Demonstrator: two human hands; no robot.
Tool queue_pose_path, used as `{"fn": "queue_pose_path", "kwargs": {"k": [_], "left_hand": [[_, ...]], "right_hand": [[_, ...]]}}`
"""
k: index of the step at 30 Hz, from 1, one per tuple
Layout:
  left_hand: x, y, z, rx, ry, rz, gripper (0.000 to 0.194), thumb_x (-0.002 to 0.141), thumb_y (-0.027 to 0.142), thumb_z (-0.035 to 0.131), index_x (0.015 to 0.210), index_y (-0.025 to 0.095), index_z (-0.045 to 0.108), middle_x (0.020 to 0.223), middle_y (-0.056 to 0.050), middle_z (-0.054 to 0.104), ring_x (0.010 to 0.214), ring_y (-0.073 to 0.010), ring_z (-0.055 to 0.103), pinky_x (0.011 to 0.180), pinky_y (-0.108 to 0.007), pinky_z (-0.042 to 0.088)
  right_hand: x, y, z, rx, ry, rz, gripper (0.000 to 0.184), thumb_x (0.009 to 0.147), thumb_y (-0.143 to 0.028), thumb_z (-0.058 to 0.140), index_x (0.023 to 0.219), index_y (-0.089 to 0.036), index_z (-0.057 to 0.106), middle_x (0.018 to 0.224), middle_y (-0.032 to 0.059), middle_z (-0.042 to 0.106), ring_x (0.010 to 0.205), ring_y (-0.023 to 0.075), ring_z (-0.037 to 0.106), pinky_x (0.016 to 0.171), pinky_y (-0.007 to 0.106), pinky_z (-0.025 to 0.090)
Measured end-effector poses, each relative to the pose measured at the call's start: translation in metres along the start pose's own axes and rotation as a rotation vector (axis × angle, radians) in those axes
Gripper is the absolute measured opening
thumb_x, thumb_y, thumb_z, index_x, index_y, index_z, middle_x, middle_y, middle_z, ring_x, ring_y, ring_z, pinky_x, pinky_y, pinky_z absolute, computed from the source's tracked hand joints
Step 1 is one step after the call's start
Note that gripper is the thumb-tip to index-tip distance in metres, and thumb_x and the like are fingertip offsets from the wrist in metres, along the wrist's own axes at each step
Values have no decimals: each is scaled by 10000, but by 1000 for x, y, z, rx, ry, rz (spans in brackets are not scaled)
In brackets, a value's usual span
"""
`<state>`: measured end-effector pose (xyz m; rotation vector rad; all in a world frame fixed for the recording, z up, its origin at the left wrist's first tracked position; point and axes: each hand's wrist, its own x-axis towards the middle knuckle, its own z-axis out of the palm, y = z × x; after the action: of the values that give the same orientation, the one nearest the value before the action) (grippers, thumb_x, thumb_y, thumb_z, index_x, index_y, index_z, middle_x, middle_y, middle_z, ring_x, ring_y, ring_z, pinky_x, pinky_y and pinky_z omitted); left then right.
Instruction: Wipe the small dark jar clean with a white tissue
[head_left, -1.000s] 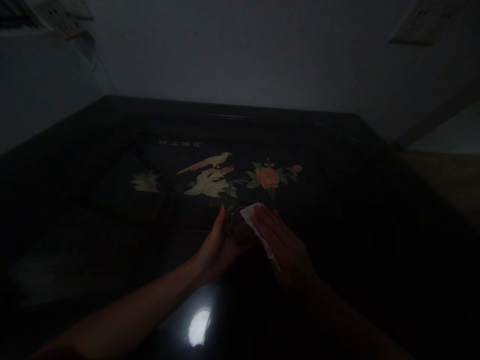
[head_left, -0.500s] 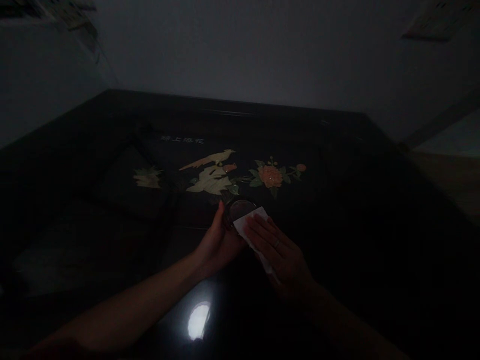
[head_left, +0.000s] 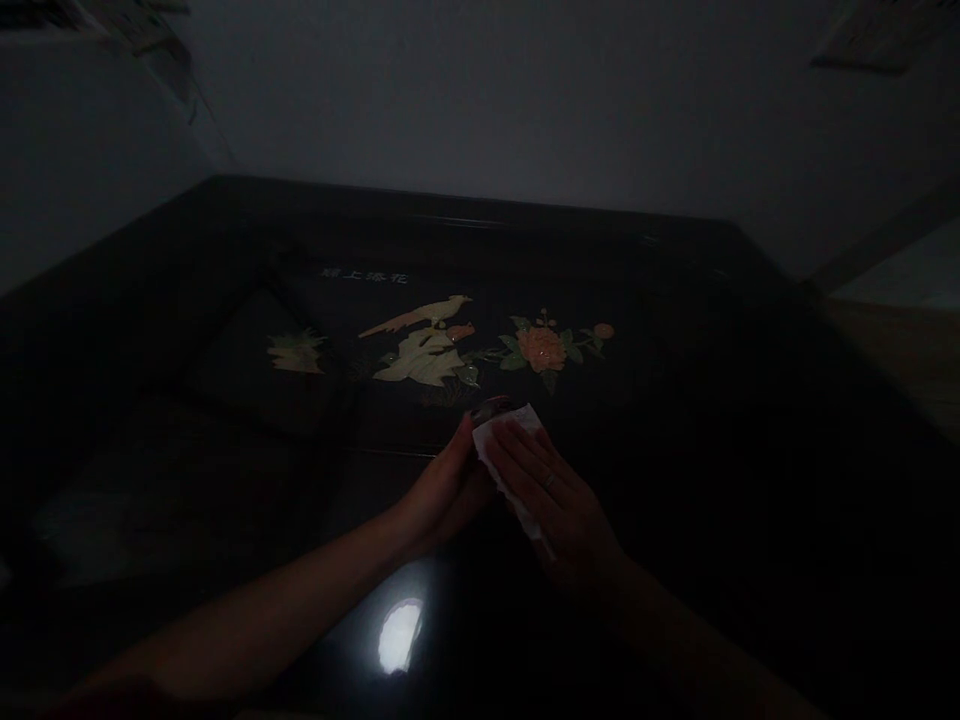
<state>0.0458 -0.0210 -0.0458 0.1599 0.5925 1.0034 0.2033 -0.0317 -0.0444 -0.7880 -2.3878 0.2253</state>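
Observation:
The scene is very dark. My left hand (head_left: pixel 444 487) is wrapped around a small round glass (head_left: pixel 489 408) that stands on a black lacquered table (head_left: pixel 675 400). Only the glass's rim shows above my fingers. My right hand (head_left: pixel 551 495), a ring on one finger, presses a white tissue (head_left: pixel 504 445) flat against the glass. The fingers of that hand lie stretched over the tissue, which trails down under the palm.
The table bears an inlaid picture of a bird (head_left: pixel 420 318), pale leaves (head_left: pixel 296 352) and an orange flower (head_left: pixel 541 347), with a line of characters above. A bright light reflection (head_left: pixel 400 636) shows on the glossy near edge. A grey wall (head_left: pixel 480 100) stands behind; wooden floor (head_left: pixel 900 360) lies at right.
My left thumb has slid to the right, closing over the glass so less of its rim shows. The right hand with the tissue has shifted slightly up and left against it.

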Motion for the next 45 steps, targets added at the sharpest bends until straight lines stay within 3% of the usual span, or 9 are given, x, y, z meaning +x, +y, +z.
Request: {"fn": "queue_pose_path", "kwargs": {"k": [7, 21, 31, 39, 45], "left_hand": [[-1, -3, -5, 38, -89, 43, 383, 863, 465, 616, 1099, 168, 676, 1201, -86, 684, 1301, -246, 485, 1144, -369, 257], [-3, 0, -3, 22, -175, -1, 408, 903, 493, 539, 1077, 159, 696, 1181, -84, 699, 1331, -226, 455, 1168, -367, 205], [-6, 6, -2, -23, -87, -34, 508, 941, 527, 429, 1194, 133, 624, 1172, -130, 692, 1280, -254, 504, 1116, -414, 277], [-5, 11, -1, -63, -36, -11, 573, 971, 542, 303, 1113, 118, 663, 1060, -118, 728, 1097, -225, 624, 1043, -381, 379], [-2, 13, 2, -139, 52, 6, 551, 976, 519, 315, 1080, 103, 662, 966, -104, 738, 987, -198, 661, 1019, -346, 413]], "right_hand": [[-1, 3, 0, -1, 27, 44, 601, 952, -83, 302, 1526, -163, 143, 1489, 125, 431, 1434, 197, 285, 1161, 462, 315], [-2, 4, 0, 28, 26, 84, 614, 936, -60, 331, 1521, -161, 176, 1515, 131, 385, 1450, 198, 246, 1161, 479, 303], [-2, 5, 0, 50, 34, 104, 593, 929, -70, 340, 1508, -152, 238, 1505, 134, 401, 1437, 216, 279, 1147, 481, 331], [-2, 5, 2, 69, 49, 97, 615, 929, -63, 353, 1516, -184, 210, 1496, 117, 419, 1422, 216, 315, 1136, 477, 359], [-3, 4, 1, 77, 35, 81, 619, 918, -55, 347, 1514, -168, 218, 1484, 128, 439, 1422, 214, 317, 1134, 469, 369]]}}
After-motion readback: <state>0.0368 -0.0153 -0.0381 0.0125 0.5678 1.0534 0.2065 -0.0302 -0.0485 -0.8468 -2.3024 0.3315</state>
